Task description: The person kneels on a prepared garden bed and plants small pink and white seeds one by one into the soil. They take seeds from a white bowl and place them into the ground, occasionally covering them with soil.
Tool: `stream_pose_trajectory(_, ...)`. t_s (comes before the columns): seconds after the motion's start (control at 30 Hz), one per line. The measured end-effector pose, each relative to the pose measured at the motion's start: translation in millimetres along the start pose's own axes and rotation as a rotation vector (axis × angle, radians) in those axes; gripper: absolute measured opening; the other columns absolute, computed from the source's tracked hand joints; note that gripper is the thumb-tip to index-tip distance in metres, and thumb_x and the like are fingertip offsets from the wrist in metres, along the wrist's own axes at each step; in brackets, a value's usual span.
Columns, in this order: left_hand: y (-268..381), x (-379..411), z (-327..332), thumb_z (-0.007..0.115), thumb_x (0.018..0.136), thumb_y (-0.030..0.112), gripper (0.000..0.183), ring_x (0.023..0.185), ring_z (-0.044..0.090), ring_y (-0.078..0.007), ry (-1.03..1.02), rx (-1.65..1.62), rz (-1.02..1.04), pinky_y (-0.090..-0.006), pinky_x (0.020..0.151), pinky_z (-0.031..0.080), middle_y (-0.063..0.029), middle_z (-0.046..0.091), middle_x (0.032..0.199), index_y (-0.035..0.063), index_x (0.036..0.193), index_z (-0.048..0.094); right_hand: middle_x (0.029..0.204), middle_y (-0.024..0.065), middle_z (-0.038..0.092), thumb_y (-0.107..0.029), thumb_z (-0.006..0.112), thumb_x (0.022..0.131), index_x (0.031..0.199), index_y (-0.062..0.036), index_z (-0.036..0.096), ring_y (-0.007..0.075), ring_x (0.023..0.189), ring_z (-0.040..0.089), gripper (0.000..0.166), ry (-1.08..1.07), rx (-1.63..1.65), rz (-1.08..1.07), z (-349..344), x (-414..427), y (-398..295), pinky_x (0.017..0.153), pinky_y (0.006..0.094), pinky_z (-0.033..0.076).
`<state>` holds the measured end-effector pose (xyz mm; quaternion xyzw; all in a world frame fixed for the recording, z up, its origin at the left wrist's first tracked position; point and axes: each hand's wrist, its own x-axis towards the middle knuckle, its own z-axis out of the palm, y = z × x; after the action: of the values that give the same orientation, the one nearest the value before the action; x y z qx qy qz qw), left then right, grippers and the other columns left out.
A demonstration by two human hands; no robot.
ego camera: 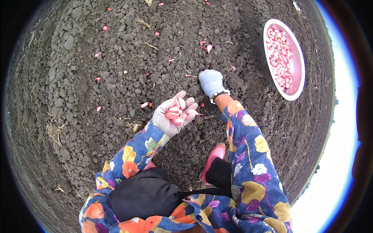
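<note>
My left hand (169, 115), in a pale, soil-stained glove, is palm up and cups a small heap of pink-coated garlic cloves (175, 113). My right hand (211, 83), in a light grey-blue glove with a white beaded bracelet at the wrist, is back up against the dark, clumpy soil (174, 72). Its fingertips are hidden, so whether they hold a clove cannot be seen. Just beyond it a pink clove (209, 48) sits in the soil, and another clove (144, 104) lies left of my left hand.
A white-rimmed basin (297, 58) full of pink cloves (278, 58) stands tilted at the right. More cloves dot the soil in loose rows, such as one clove (105, 28) at upper left. A tuft of dry straw (55, 131) lies left. My pink shoe (214, 158) is close below.
</note>
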<state>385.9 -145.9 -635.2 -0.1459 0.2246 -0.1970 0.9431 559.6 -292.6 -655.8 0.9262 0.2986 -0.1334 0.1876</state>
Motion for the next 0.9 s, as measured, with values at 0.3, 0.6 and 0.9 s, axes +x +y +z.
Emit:
stream_pose_trajectory(0.3,20,-8,6,0.056,0.088,0.022,0.031,0.111,0.054,-0.0344,-0.094,-0.007,0.098,-0.0487,0.084,0.053,-0.013,0.058,0.115,0.0134,0.117,0.056,0.076,0.0137,0.066,-0.028,0.056,0.083,0.076,-0.0093,0.066,0.0308,0.074,0.065,0.022,0.31,0.28,0.058,-63,11,65,0.064,0.0419,0.052)
stream_pose_trajectory(0.6,25,-23,18,0.054,0.088,0.02,0.03,0.11,0.056,-0.0321,0.04,-0.067,0.146,-0.0479,0.083,0.053,-0.0123,0.06,0.115,0.0141,0.117,0.058,0.082,0.0108,0.067,-0.024,0.06,0.08,0.083,-0.0138,0.07,0.0292,0.079,0.066,0.015,0.133,0.054,0.166,-43,77,54,0.067,0.0396,0.052)
stream_pose_trajectory(0.9,33,-17,23,0.055,0.088,0.021,0.03,0.112,0.054,-0.0336,0.025,-0.082,0.221,-0.0502,0.088,0.05,-0.014,0.058,0.119,0.0138,0.117,0.057,0.085,0.012,0.069,-0.011,0.057,0.078,0.083,-0.0095,0.072,0.0289,0.08,0.068,0.016,-0.032,-0.125,-0.078,-35,120,45,0.066,0.039,0.054)
